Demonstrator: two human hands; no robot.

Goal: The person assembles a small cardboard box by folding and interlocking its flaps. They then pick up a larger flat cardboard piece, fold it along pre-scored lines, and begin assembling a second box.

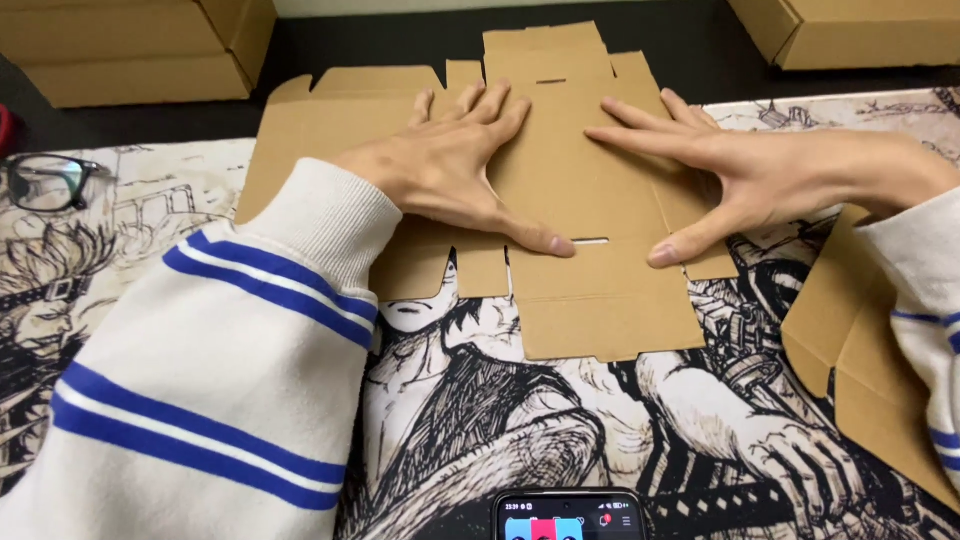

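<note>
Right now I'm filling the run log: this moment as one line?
left hand flat on cardboard blank | right hand flat on blank | blank on printed mat | phone near edge

Flat cardboard box blank (590, 190) lying spread open on the table.

The brown cardboard sheet is lying unfolded and flat, its cut flaps and tabs sticking out along every edge and a thin slot showing near its middle. It is sitting partly on a black-and-white illustrated mat and partly on the dark surface beyond. The left hand (450, 165) is pressing down on the sheet's left-centre with fingers spread, and the right hand (740, 175) is pressing on the right-centre; both thumbs are pointing toward the slot, near each other but apart.
</note>
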